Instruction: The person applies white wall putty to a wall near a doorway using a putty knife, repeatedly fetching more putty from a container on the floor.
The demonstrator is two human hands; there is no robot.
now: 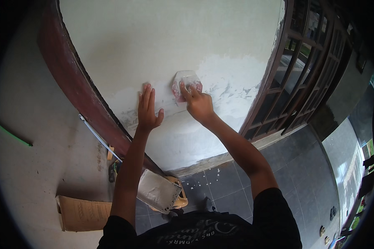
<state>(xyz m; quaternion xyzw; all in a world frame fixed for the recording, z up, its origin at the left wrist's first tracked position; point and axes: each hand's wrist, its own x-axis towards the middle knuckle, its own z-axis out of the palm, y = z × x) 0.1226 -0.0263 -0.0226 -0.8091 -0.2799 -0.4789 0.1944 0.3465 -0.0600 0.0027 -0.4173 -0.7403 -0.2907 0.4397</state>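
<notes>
My right hand (200, 107) grips a putty scraper (187, 76), a flat plate smeared white and red, pressed against the wall (170, 37) in front of me. Its index finger lies stretched along the plate. To the left, my left hand (147, 108) rests with its palm toward the wall, fingers straight and thumb apart, holding nothing. Fresh white filler (237, 68) covers the wall to the right of the scraper, with grey streaks running through it. Below both hands the wall is whitish down to the floor.
A tray of white paste (156, 189) sits on a yellowish stool (182, 199) by the wall's foot. A cardboard box (85, 213) lies at lower left. The reddish-brown door frame (75, 74) borders the wall's left; dark window panes (274, 103) stand right. White drips spot the grey tiles (232, 203).
</notes>
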